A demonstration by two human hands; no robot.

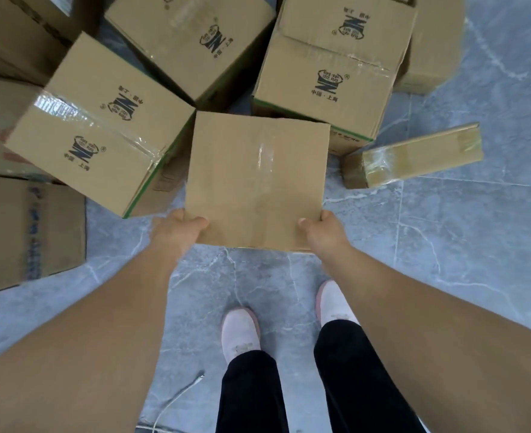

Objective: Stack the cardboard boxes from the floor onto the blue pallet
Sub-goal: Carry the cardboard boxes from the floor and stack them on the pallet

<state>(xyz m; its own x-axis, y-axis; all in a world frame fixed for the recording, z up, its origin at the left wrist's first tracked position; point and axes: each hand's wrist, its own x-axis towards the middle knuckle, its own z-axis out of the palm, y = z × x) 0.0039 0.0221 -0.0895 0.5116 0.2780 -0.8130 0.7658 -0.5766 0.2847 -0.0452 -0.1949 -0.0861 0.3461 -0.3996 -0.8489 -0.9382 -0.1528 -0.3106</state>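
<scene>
Grey marbled floor tiles point(476, 245) are spreading under a jumble of printed cardboard boxes point(330, 73). In front of that pile, a plain cardboard box point(255, 179) is being held above the floor, in front of the person's pale shoes point(240, 332). The left hand point(176, 231) is gripping its near left corner, the right hand point(322, 231) its near right corner, thumbs lying on top.

Plain cardboard box point(256, 179) held level, printed boxes point(101, 126) crowded behind

Head camera, steep downward view over floor point(445, 245) (wide-angle, close).
</scene>
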